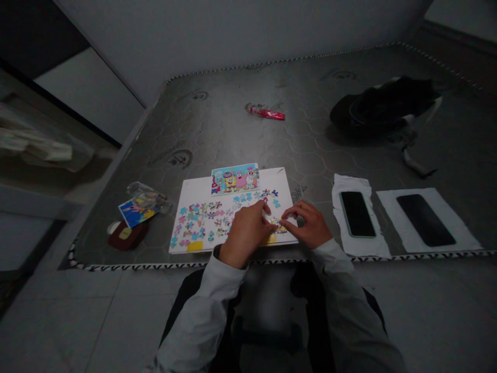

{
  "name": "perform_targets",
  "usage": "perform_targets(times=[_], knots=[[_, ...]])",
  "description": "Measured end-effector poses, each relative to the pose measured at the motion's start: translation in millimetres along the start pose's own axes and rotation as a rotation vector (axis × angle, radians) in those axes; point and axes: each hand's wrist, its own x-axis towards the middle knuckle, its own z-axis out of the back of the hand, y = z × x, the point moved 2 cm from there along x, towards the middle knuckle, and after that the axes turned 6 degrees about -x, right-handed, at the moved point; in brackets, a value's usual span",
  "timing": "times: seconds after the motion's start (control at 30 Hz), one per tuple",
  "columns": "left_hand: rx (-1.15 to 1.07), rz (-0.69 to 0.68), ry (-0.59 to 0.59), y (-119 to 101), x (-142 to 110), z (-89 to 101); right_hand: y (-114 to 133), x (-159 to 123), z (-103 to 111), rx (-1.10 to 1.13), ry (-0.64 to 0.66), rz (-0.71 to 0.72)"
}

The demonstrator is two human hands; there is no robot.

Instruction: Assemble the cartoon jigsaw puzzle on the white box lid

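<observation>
On a white board (194, 191) lie many loose jigsaw pieces (196, 217), mostly blue and pink, spread over its left side and middle. My left hand (246, 230) is closed over the board's right half, its thumb and fingers pinched at a few joined yellowish jigsaw pieces (280, 226). From the other side my right hand (309, 223) pinches the same small cluster, and the two sets of fingertips almost meet. My fingers partly cover the cluster. A cartoon reference picture (235, 179) lies at the board's top edge.
Left of the board are a blue-yellow card (136, 213), clear plastic packaging (149, 197) and a dark red case (127, 235). A red packet (266, 112) lies further back. To the right are a phone (357, 214), a dark slab on white paper (426, 219) and a black bag (382, 109).
</observation>
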Motion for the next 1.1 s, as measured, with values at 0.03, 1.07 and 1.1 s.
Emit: perform_targets(times=[0.03, 1.07, 1.1], knots=[[0.011, 0.000, 0.001, -0.1, 0.3, -0.6, 0.5, 0.2, -0.1, 0.001, -0.001, 0.003], [0.217, 0.136, -0.196, 11.6, -17.1, 56.2, 3.9, 6.8, -0.8, 0.019, -0.065, -0.066], [0.221, 0.147, -0.204, 12.5, -18.2, 59.0, 2.8, 6.2, -0.3, 0.022, -0.071, -0.088]])
